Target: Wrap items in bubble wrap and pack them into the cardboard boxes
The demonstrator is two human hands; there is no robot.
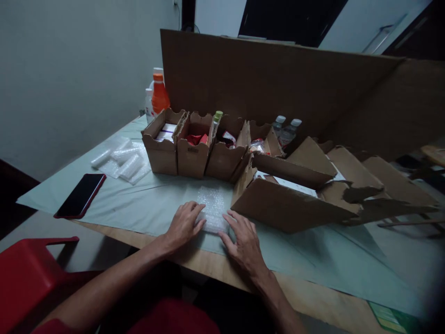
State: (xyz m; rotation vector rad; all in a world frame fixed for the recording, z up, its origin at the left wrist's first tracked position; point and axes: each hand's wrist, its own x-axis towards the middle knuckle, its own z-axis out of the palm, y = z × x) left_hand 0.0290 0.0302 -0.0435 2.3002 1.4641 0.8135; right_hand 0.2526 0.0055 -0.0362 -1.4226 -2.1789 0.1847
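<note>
A sheet of clear bubble wrap (212,206) lies flat on the pale green table cover (146,204), its near end rolled up into a small bundle. My left hand (184,223) rests on the left side of that bundle, fingers curled over it. On the right side lies my right hand (243,241), fingertips pressing the wrap's edge. Whatever is inside the roll is hidden.
Three small open cardboard boxes (193,146) with packets stand behind the wrap; larger torn cardboard boxes (295,204) lie to the right. More bubble wrap pieces (121,162) and a dark phone (80,195) lie left. Bottles (159,95) stand at the back, a red chair (28,273) near left.
</note>
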